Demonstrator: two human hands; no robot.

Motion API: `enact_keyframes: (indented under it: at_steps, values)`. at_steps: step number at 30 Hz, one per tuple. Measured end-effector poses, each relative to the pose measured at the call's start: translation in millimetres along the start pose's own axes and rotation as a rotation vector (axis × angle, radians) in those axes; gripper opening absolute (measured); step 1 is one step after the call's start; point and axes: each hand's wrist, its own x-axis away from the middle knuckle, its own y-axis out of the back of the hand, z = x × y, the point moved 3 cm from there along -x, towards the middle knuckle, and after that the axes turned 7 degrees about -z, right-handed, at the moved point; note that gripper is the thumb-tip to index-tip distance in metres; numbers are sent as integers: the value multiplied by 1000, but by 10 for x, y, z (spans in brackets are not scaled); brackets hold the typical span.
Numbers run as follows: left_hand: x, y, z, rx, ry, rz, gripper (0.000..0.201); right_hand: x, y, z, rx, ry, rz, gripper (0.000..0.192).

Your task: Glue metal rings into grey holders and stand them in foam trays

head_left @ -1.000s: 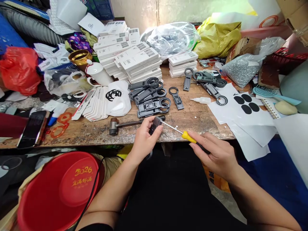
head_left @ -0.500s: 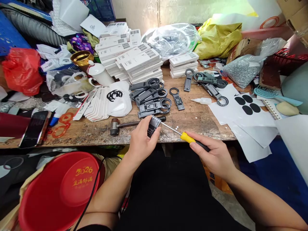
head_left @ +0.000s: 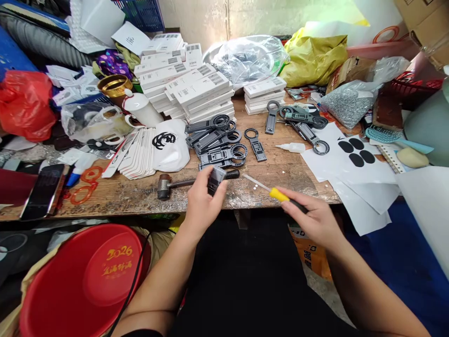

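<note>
My left hand (head_left: 200,206) grips a small dark plastic part (head_left: 214,179) at the front edge of the wooden workbench (head_left: 140,192). My right hand (head_left: 314,220) holds a yellow-handled screwdriver (head_left: 277,193), its thin shaft pointing left toward the part with a gap between tip and part. A small hammer (head_left: 185,182) lies on the bench just behind my left hand. A pile of dark ring-ended plastic pieces (head_left: 219,142) sits further back.
Stacked white boxes (head_left: 189,86) and white cards (head_left: 140,152) lie at the back left. A red basin (head_left: 87,281) stands below the bench. A phone (head_left: 42,189), a glue bottle (head_left: 293,147), white sheets with black pads (head_left: 354,154) and plastic bags surround the work spot.
The screwdriver tip has pulled back to the right, away from the part. My left hand has shifted slightly left with the part still in it.
</note>
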Motion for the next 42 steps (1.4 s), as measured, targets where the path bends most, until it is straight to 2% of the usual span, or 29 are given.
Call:
enact_keyframes:
  at_steps: [2, 3, 6, 8, 9, 11, 12, 13, 14, 15, 16, 17, 19, 21, 24, 27, 29, 31, 34, 36, 38, 40, 42]
  values:
    - [-35, 5, 19, 250, 200, -8, 42, -135, 243, -202, 339, 193, -159, 43]
    - [-46, -6, 17, 393, 309, 10, 44, -225, 357, -343, 477, 223, -210, 43]
    - [-40, -80, -23, 724, 580, 72, 48, -517, 585, -742, 714, 238, -202, 47]
    - [-2, -161, -44, 826, 677, 89, 42, -627, 607, -836, 822, 218, -254, 45]
    - [26, -212, -47, 850, 703, 95, 38, -629, 564, -806, 830, 213, -311, 44]
    - [87, -324, -44, 874, 704, 88, 33, -525, 354, -630, 678, 216, -402, 41]
    - [118, -379, -44, 880, 684, 71, 32, -434, 192, -510, 514, 223, -400, 41]
    - [149, -429, -46, 883, 656, 50, 32, -338, -9, -397, 299, 200, -306, 40]
    - [178, -471, -52, 883, 625, 32, 32, -244, -231, -301, 73, 123, -145, 39]
    - [206, -504, -61, 877, 597, 25, 32, -153, -453, -221, -130, 14, 52, 39]
    - [230, -524, -72, 866, 574, 33, 32, -77, -632, -156, -288, -101, 195, 40]
    - [249, -530, -80, 847, 559, 57, 32, -35, -738, -113, -405, -207, 225, 41]
    - [269, -500, -81, 779, 551, 143, 33, -51, -780, -74, -529, -332, 167, 45]
    - [263, -426, -47, 674, 557, 242, 35, -158, -642, -58, -518, -328, 31, 47]
    - [230, -315, 46, 490, 555, 361, 38, -322, -379, 3, -364, -225, -50, 44]
    - [210, -284, 121, 356, 513, 416, 38, -373, -247, 115, -216, -108, -80, 37]
    - [193, -293, 148, 261, 417, 365, 33, -321, -244, 209, -140, -25, -134, 31]
    - [168, -312, 172, 137, 295, 257, 26, -197, -311, 324, -49, 78, -177, 24]
    - [127, -367, 239, 21, 223, 130, 24, 82, -527, 566, 102, 378, -137, 16]
    - [89, -401, 281, 33, 233, 82, 28, 260, -668, 729, 178, 621, -95, 28]
    - [54, -412, 295, 84, 250, 68, 37, 350, -715, 832, 202, 780, -102, 39]
    - [42, -404, 283, 170, 292, 119, 46, 312, -648, 852, 170, 803, -133, 38]
    - [70, -380, 249, 266, 353, 216, 51, 160, -509, 775, 87, 686, -161, 30]
